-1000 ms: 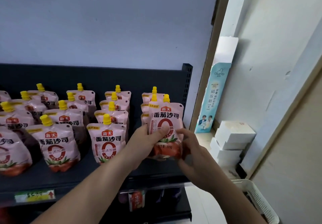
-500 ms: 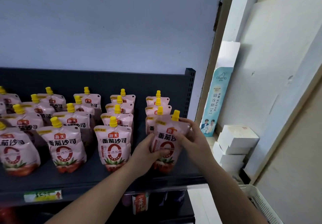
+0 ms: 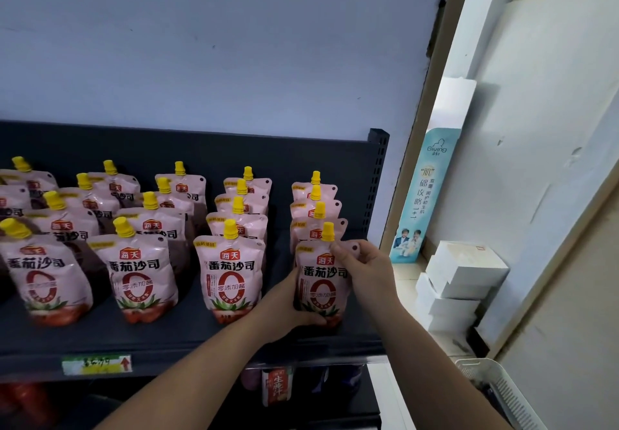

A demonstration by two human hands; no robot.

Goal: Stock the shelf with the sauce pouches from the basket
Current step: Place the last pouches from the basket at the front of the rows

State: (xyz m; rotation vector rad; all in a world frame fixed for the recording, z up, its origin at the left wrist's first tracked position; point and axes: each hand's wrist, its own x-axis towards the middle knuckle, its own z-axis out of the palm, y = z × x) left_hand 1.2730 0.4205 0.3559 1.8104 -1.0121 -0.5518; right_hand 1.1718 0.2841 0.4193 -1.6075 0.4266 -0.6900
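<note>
Both hands are on one pink sauce pouch with a yellow screw cap (image 3: 321,282). The left hand (image 3: 288,309) is curled round its lower left edge and base, and the right hand (image 3: 365,262) pinches the upper right corner, just beside the cap. The pouch stands upright on the dark metal shelf (image 3: 167,339), its long axis vertical with the cap on top. It is at the front of the rightmost row, and three more pouches of the same kind (image 3: 316,208) stand directly behind it. To its left, a little apart, stands the front pouch of the next row (image 3: 231,275).

I judge that the placing is almost done (the base seems to rest on the shelf, though the left fingers hide part of it). What remains turns on the upright axis: once released, the soft pouch may lean back on the row behind. The white plastic basket (image 3: 495,382) lies low at the right, nearer to the right hand, so that hand seems the natural one to reach there; its contents I cannot tell.
</note>
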